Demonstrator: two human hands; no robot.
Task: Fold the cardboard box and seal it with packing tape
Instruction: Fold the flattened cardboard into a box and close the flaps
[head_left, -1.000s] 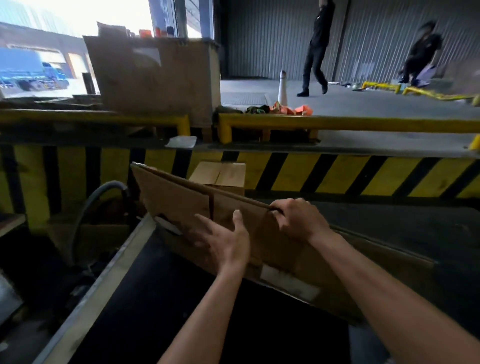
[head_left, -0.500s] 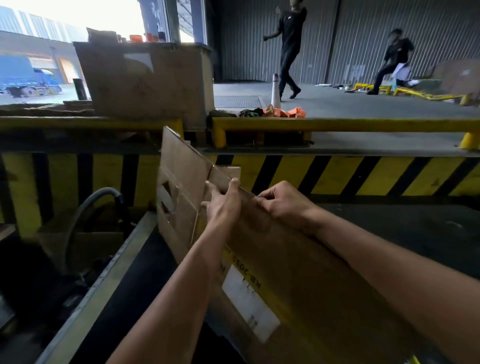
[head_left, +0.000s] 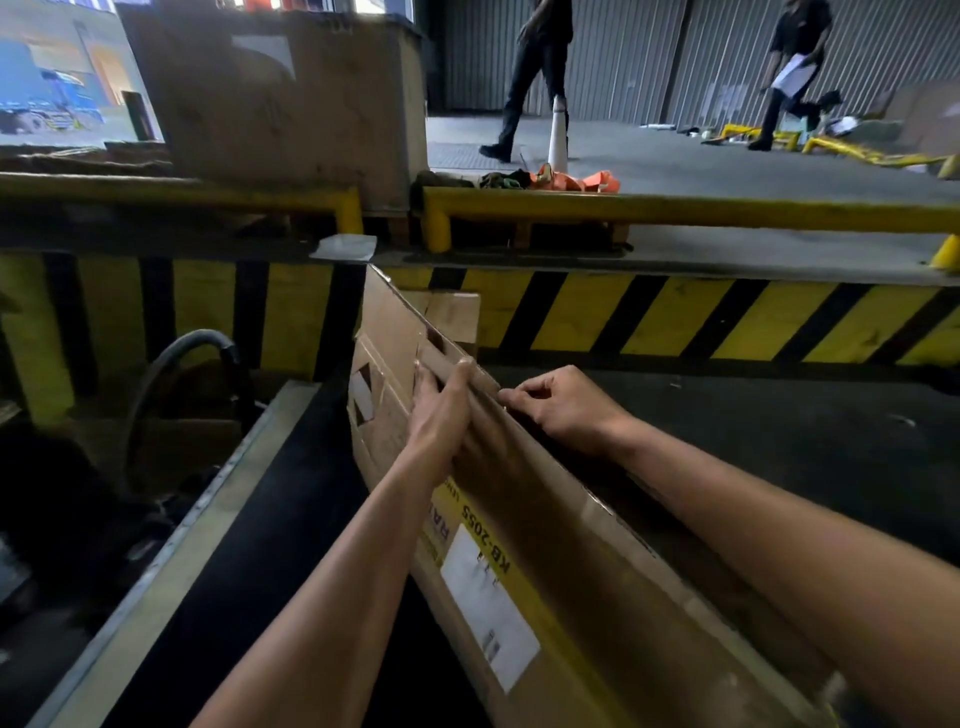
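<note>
A long flattened cardboard box (head_left: 524, 545) stands on edge over the black belt, running from the centre toward the lower right. It bears a yellow stripe and a white label (head_left: 488, 608). My left hand (head_left: 441, 410) grips the box's upper edge, thumb over the top and fingers on the near face. My right hand (head_left: 563, 405) pinches the same top edge just to the right, fingers curled. No packing tape is visible.
A black conveyor belt (head_left: 270, 561) with a metal side rail lies below. A yellow-and-black striped dock wall (head_left: 675, 322) stands behind, with yellow railings and a large brown crate (head_left: 280, 98) on top. Two people walk on the far floor. A smaller box (head_left: 457, 314) sits behind.
The box has been tilted up from lying slanted to standing nearly on edge and drawn closer. Both hands moved up to its top edge and closer together.
</note>
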